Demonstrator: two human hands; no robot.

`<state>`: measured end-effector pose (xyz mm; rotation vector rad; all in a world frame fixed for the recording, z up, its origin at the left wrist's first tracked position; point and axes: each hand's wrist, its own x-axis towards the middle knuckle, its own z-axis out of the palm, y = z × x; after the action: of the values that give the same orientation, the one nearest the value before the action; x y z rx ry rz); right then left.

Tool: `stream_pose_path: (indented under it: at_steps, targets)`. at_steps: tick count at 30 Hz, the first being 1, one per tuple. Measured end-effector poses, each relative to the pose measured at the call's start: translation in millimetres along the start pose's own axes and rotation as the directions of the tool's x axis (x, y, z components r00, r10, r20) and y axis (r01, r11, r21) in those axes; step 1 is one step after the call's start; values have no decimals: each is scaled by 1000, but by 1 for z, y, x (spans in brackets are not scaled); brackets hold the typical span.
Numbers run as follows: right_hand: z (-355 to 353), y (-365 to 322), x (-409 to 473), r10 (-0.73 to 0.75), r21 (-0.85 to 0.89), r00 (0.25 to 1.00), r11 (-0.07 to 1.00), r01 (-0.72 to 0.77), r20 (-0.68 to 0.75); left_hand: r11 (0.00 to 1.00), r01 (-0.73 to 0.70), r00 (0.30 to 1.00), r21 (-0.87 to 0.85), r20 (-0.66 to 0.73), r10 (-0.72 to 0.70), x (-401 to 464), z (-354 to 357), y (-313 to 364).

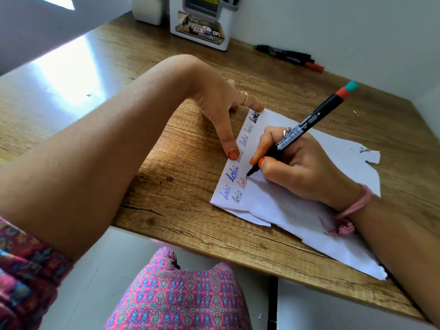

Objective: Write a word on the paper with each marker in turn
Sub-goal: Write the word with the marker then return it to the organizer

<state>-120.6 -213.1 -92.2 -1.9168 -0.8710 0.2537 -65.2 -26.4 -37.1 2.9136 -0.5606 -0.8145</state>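
Two bare hands work over a torn white sheet of paper [297, 206] lying on a wooden desk [166, 129], the sheet reaching from the centre of the view out toward 4 o'clock. Nearest, at 6 o'clock, a lap in pink patterned cloth [181, 294] shows below the desk edge, and a sleeve [26, 270] of similar cloth sits at 8 o'clock.

At 3 o'clock from the centre the right hand [297, 163] rests on the paper, with a pink cord bracelet [354, 206] at the wrist. Its thumb and fingers are curled round a black marker [302, 129], pinching it low on the barrel; the tip touches the sheet at the end of a red word in the second line of writing. A red and teal cap end points up toward 2 o'clock.

Just past it, the left hand [219, 103] has its fingers straight and spread, holding nothing; the thumb tip and a ringed finger press on the left edge of the paper, beside a row of words in blue, green and black.

Farther off, at 1 o'clock, several spare markers [289, 57] lie together near the wall. At 12 o'clock a white desk organiser [200, 22] stands against the wall.
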Motion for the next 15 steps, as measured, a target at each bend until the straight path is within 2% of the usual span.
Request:
stream_pose_path:
  at_steps: [15]
  targets:
    - [-1, 0, 0, -15, 5, 1000, 1000, 15, 23, 1000, -17, 1000, 7, -7, 17, 3, -1, -2]
